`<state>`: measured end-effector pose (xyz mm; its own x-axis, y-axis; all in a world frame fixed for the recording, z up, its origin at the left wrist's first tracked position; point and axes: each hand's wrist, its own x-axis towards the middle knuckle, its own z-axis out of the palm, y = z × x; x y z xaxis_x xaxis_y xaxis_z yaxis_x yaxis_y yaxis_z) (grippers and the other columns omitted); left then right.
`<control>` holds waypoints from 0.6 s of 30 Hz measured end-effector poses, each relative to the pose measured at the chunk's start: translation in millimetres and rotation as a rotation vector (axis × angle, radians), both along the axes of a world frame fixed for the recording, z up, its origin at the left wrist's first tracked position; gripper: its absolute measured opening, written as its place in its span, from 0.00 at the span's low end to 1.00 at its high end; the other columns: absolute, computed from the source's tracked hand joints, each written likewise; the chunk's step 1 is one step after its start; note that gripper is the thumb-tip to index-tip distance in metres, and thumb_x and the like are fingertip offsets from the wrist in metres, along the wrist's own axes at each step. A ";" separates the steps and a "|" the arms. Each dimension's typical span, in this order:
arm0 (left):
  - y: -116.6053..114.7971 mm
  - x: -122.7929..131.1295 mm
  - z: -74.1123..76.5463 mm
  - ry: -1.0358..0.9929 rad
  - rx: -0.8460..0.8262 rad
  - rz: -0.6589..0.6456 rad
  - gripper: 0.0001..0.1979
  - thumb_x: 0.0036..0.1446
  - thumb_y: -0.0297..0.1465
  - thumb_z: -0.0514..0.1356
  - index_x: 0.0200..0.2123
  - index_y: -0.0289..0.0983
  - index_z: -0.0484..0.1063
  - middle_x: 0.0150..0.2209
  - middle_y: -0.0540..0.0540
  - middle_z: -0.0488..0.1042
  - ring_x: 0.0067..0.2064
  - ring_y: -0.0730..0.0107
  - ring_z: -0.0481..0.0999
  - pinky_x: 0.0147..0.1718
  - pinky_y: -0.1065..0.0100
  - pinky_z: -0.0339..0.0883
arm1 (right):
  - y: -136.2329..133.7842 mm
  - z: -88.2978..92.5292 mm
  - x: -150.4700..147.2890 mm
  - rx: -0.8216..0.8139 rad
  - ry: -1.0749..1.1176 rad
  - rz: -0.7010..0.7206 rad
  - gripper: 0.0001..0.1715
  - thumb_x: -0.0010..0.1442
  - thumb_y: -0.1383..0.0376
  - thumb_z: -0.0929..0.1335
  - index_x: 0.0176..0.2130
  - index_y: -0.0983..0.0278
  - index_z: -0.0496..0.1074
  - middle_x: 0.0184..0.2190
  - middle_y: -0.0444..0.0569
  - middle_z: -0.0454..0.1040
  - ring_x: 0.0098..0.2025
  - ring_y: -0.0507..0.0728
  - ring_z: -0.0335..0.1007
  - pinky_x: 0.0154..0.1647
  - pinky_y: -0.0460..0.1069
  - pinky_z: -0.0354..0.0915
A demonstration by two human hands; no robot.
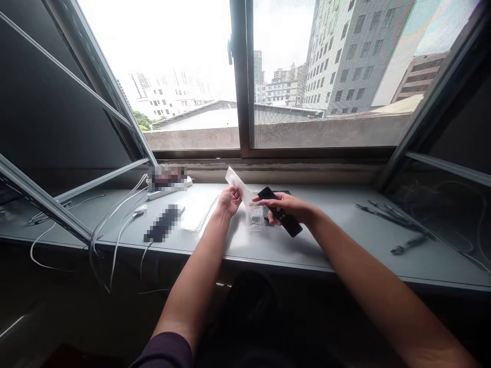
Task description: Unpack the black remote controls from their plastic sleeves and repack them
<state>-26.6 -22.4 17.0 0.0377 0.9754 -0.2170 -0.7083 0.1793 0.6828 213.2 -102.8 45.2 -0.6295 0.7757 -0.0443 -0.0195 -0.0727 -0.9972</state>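
Note:
My left hand (229, 201) is closed on a long clear plastic sleeve (238, 187) that slants up and to the left above the grey sill. My right hand (288, 208) grips a black remote-shaped device (282, 216) lying diagonally across my fingers, its far end close to the sleeve. Under both hands a small clear plastic packet (256, 221) with something round inside lies on the sill (330, 245).
A flat white sheet (196, 213) and a blurred dark device (162, 223) lie left of my hands. A white power strip (169, 187) with several white cables (115, 230) sits at the back left. Dark cables (399, 225) lie at right. Window frame behind.

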 end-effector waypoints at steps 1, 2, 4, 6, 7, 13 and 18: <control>0.6 -1.0 0.5 -0.053 0.012 0.023 0.13 0.57 0.15 0.57 0.40 0.36 0.73 0.29 0.50 0.74 0.27 0.76 0.74 0.31 0.74 0.73 | 1.1 -0.4 0.6 0.002 0.045 -0.021 0.30 0.69 0.53 0.77 0.63 0.64 0.78 0.39 0.56 0.87 0.26 0.54 0.78 0.23 0.45 0.73; 1.1 -1.8 1.0 -0.110 0.029 0.039 0.13 0.57 0.15 0.56 0.39 0.37 0.72 0.28 0.51 0.73 0.26 0.76 0.73 0.31 0.74 0.72 | 2.2 -0.8 1.1 0.004 0.092 -0.044 0.28 0.69 0.54 0.76 0.62 0.63 0.78 0.46 0.58 0.87 0.27 0.54 0.79 0.22 0.45 0.73; 1.3 -2.2 1.9 -0.222 0.064 0.050 0.13 0.58 0.14 0.55 0.36 0.38 0.70 0.28 0.51 0.71 0.26 0.77 0.72 0.29 0.74 0.70 | 3.7 -1.3 1.2 0.009 0.159 -0.086 0.25 0.70 0.55 0.75 0.62 0.62 0.78 0.60 0.61 0.82 0.30 0.53 0.80 0.22 0.45 0.72; -0.4 -1.4 3.2 -0.306 0.094 0.002 0.13 0.60 0.14 0.54 0.33 0.38 0.66 0.27 0.52 0.69 0.25 0.77 0.71 0.29 0.74 0.70 | 4.2 -1.9 0.5 0.003 0.164 -0.102 0.24 0.71 0.56 0.75 0.62 0.61 0.78 0.66 0.61 0.77 0.31 0.52 0.80 0.23 0.45 0.72; -2.0 -0.6 4.1 -0.333 0.112 -0.046 0.13 0.61 0.14 0.53 0.32 0.38 0.65 0.27 0.52 0.69 0.25 0.77 0.71 0.29 0.74 0.70 | 4.1 -2.5 -0.1 -0.006 0.151 -0.096 0.23 0.71 0.56 0.75 0.62 0.61 0.78 0.66 0.62 0.77 0.30 0.52 0.80 0.23 0.45 0.73; -18.0 8.5 10.0 -0.254 0.196 -0.324 0.08 0.66 0.20 0.59 0.36 0.37 0.73 0.37 0.44 0.79 0.40 0.68 0.83 0.47 0.67 0.79 | 1.9 -9.1 -3.6 -0.092 0.017 0.087 0.31 0.69 0.53 0.77 0.65 0.64 0.76 0.33 0.52 0.85 0.26 0.55 0.78 0.23 0.45 0.72; -19.9 12.9 7.9 -0.066 0.181 -0.364 0.09 0.68 0.27 0.62 0.50 0.36 0.79 0.50 0.38 0.84 0.52 0.61 0.84 0.59 0.61 0.76 | -1.3 -9.0 -4.5 -0.090 0.050 0.152 0.31 0.65 0.53 0.79 0.60 0.66 0.79 0.40 0.55 0.85 0.26 0.52 0.77 0.23 0.45 0.72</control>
